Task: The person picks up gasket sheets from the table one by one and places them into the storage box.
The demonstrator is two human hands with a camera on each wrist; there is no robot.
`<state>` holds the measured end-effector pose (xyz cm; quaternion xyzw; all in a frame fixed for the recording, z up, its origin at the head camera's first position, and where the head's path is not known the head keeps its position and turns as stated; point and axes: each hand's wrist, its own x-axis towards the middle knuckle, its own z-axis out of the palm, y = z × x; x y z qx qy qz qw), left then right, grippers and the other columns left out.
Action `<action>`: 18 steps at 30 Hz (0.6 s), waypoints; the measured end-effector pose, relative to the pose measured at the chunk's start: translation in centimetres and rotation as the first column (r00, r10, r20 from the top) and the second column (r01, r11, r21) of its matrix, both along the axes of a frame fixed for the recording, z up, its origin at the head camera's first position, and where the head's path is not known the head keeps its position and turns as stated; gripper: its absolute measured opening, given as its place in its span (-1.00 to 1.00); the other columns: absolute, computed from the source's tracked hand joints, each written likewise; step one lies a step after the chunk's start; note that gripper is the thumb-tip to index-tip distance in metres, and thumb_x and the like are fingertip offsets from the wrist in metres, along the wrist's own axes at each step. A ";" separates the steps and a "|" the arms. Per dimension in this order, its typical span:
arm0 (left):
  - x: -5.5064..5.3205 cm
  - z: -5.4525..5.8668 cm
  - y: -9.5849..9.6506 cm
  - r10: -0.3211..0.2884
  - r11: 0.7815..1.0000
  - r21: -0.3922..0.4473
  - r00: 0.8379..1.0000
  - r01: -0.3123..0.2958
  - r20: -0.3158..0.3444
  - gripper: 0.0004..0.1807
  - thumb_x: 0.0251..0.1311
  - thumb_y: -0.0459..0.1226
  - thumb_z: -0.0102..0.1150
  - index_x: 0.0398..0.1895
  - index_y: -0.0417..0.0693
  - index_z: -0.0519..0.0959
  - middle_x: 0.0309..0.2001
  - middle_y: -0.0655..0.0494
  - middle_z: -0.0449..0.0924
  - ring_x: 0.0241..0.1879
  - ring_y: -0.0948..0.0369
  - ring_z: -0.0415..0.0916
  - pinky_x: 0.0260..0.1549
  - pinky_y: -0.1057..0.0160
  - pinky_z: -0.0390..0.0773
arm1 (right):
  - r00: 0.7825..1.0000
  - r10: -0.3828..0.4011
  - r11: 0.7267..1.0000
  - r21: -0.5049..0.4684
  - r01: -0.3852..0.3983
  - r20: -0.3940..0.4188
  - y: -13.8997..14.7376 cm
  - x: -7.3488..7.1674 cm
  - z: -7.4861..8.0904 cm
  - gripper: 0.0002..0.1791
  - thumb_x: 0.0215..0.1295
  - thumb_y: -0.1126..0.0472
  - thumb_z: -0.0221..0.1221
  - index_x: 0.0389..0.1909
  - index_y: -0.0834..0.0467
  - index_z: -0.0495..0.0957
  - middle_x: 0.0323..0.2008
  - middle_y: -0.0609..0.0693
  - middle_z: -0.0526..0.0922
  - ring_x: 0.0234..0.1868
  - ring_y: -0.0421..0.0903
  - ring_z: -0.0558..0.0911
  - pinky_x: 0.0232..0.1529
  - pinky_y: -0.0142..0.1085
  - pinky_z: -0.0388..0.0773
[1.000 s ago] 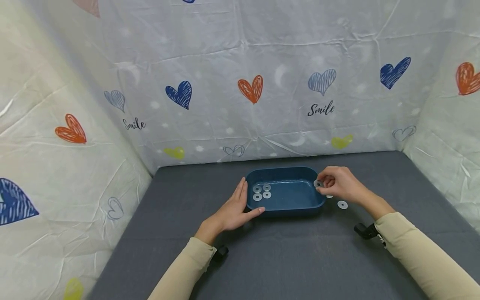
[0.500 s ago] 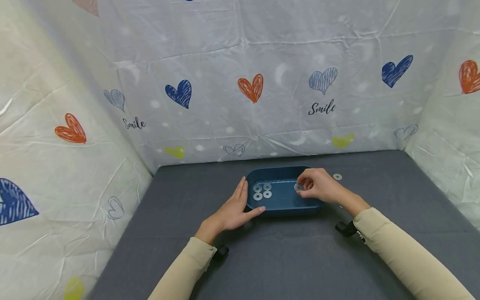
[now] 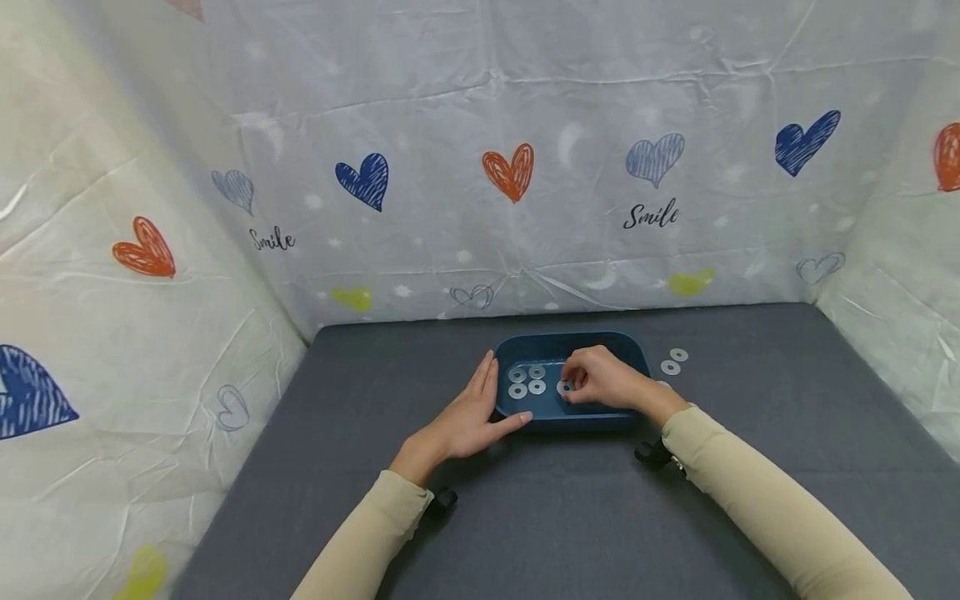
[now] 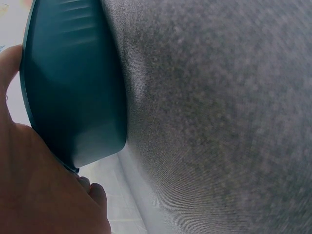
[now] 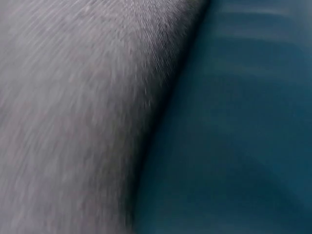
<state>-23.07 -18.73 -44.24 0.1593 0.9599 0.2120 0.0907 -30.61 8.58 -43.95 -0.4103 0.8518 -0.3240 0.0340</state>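
A dark blue rectangular tray (image 3: 517,346) stands on the grey table, with several flat metal washers (image 3: 537,387) lying in its left part. My right hand (image 3: 603,379) reaches over the tray and pinches another washer (image 3: 564,387) between thumb and fingertips, low inside it. Whether that washer touches the tray floor I cannot tell. At the tray's left end, my left hand (image 3: 468,417) rests with straight fingers along the side and its thumb on the near rim. In the left wrist view that hand (image 4: 44,185) lies against the tray wall (image 4: 78,97). The right wrist view is blurred and shows no fingers.
Right of the tray, more loose washers (image 3: 671,367) lie on the table (image 3: 420,367); some are partly hidden by my right wrist. A white cloth (image 3: 435,217) printed with hearts hangs behind the table and along both sides.
My right hand has carried the pinched washer from over the tray's right rim leftward and down, close to the other washers inside. The left hand keeps its place on the tray.
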 end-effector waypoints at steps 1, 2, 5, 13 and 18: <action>0.0 0.0 0.0 -0.001 1.000 0.002 1.000 0.001 0.000 0.26 0.26 0.52 -0.16 0.66 -0.08 -0.41 0.66 0.07 -0.59 0.64 0.07 -0.37 0.50 -0.09 0.05 | 1.000 0.007 1.000 0.010 -0.007 0.000 -0.3 -0.1 -0.1 -0.82 0.24 0.28 0.41 -0.18 0.27 0.72 -0.26 0.06 0.67 -0.38 -0.24 0.60 -0.30 -0.35 0.61; 0.0 0.1 0.0 -0.001 1.000 0.001 1.000 0.001 0.002 0.26 0.26 0.52 -0.16 0.66 -0.07 -0.41 0.66 0.08 -0.60 0.63 0.08 -0.38 0.51 -0.09 0.05 | 1.000 0.013 1.000 0.019 -0.013 0.001 -0.6 -0.1 -0.1 -0.82 0.24 0.28 0.41 -0.18 0.27 0.72 -0.25 0.06 0.67 -0.38 -0.24 0.60 -0.30 -0.36 0.60; 0.0 0.1 0.0 -0.002 1.000 0.002 1.000 0.002 0.006 0.25 0.27 0.51 -0.16 0.65 -0.07 -0.42 0.65 0.08 -0.61 0.63 0.09 -0.38 0.51 -0.08 0.05 | 0.999 0.032 0.999 0.043 -0.032 0.001 -1.3 -0.3 -0.4 -0.82 0.23 0.29 0.41 -0.20 0.28 0.72 -0.25 0.08 0.65 -0.37 -0.24 0.60 -0.30 -0.37 0.60; 0.1 0.2 0.0 -0.008 1.000 0.008 1.000 0.008 0.001 0.25 0.28 0.50 -0.16 0.65 -0.10 -0.40 0.66 0.04 -0.59 0.63 0.07 -0.37 0.50 -0.09 0.06 | 0.999 0.041 0.996 0.079 -0.042 0.007 -2.1 -0.6 -0.6 -0.80 0.22 0.27 0.43 -0.18 0.29 0.73 -0.22 0.09 0.64 -0.32 -0.19 0.62 -0.26 -0.37 0.62; 0.0 0.1 -0.1 -0.012 1.000 0.008 1.000 0.012 0.000 0.24 0.29 0.50 -0.17 0.65 -0.09 -0.41 0.65 0.07 -0.62 0.63 0.08 -0.39 0.51 -0.08 0.06 | 0.999 0.036 0.996 0.077 -0.037 0.021 -2.3 -0.7 -0.8 -0.77 0.22 0.25 0.45 -0.16 0.29 0.74 -0.21 0.10 0.65 -0.31 -0.18 0.64 -0.24 -0.36 0.63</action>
